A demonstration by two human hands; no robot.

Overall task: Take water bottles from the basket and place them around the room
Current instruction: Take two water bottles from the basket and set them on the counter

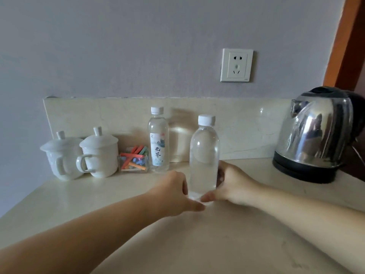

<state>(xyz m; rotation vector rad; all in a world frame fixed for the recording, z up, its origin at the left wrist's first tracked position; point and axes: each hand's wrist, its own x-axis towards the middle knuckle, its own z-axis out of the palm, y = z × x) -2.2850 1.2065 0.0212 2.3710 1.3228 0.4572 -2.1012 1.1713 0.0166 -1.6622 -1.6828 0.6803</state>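
Two water bottles stand upright on the beige worktop (79, 198). The near bottle (204, 155) is mid-worktop, with the fingers of the left hand (173, 192) and right hand (231, 186) curled round its base. The labelled bottle (158, 139) stands behind it against the backsplash (246, 131). Two lidded cups (100, 155), one clear box (133, 161) and one kettle (316, 135) line the back edge, the front lies open, and the wall (118, 46) is grey.

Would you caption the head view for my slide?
The left hand and right hand hold an upright bottle on the counter near a kettle.
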